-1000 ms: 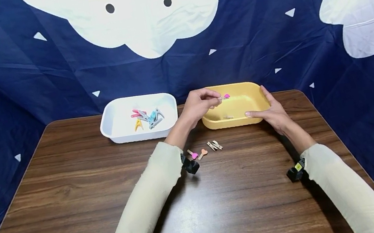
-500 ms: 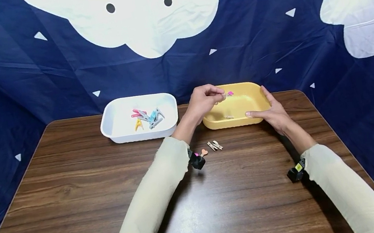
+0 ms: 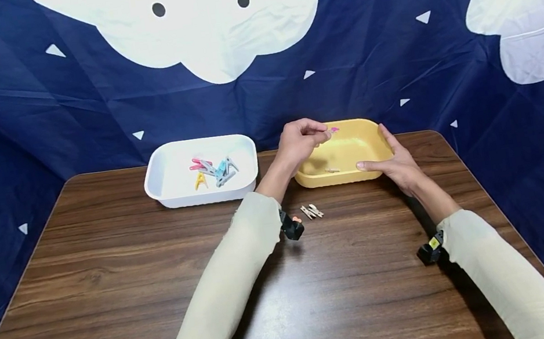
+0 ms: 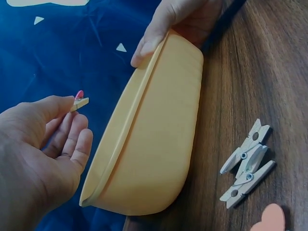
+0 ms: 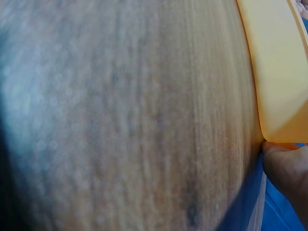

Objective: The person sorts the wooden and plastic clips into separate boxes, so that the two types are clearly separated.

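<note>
Between thumb and fingers, my left hand (image 3: pixel 297 145) pinches a small wooden clothespin with a pink top (image 4: pixel 80 102), above the left part of the yellow tray (image 3: pixel 359 149). My right hand (image 3: pixel 398 165) grips that tray's right end, thumb over the front rim and fingers along the side. A small clothespin (image 3: pixel 332 170) lies inside the tray near its front wall. On the table before it are two plain wooden clothespins (image 4: pixel 245 166). Beside them is an orange heart-topped piece (image 4: pixel 270 219), mostly hidden by the left wrist camera in the head view.
To the left stands a white tray (image 3: pixel 159 177) holding several plastic clothespins (image 3: pixel 216 171) in grey, blue, pink and yellow. Both trays sit near the back edge of the wooden table (image 3: pixel 95 289). A dark blue patterned cloth (image 3: pixel 101 119) hangs behind.
My left hand has moved right and slightly up over the yellow tray, carrying the pink-topped clothespin. Its wrist camera now covers more of the heart-topped pieces. The right hand keeps its place.
</note>
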`<action>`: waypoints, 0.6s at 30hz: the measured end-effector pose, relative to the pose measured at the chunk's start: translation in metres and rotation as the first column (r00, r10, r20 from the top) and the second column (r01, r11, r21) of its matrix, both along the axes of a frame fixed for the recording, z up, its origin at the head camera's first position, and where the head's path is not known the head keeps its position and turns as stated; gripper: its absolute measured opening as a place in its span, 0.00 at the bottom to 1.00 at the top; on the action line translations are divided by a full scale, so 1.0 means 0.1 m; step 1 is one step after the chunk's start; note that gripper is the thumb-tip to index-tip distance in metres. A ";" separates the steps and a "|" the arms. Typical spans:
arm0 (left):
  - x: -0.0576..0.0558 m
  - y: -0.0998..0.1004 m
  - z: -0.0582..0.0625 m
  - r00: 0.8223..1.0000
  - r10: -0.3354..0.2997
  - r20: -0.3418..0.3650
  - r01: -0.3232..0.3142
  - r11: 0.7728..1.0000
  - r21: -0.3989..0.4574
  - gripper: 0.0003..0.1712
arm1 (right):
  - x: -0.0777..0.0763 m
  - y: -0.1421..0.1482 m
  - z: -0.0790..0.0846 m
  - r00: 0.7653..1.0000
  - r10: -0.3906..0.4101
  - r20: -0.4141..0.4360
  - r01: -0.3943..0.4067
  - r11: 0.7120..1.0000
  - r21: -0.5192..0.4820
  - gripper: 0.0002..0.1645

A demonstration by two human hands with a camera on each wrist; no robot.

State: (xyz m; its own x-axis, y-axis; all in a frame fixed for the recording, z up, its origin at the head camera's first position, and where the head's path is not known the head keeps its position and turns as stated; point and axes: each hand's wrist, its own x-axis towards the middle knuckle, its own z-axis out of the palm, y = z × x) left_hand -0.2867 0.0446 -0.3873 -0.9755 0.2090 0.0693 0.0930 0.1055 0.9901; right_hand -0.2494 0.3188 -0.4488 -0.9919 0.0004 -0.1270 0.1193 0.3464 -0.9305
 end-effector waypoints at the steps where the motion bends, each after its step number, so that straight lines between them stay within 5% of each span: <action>1: 0.00 0.01 0.01 1.000 0.003 -0.001 -0.003 1.000 -0.001 0.09 | 0.00 0.00 0.00 1.000 0.000 -0.001 0.000 1.000 -0.002 0.81; 18: -0.03 0.00 -0.06 1.000 0.008 0.003 -0.007 1.000 -0.028 0.11 | 0.00 0.00 -0.01 1.000 -0.001 0.010 0.001 1.000 -0.012 0.81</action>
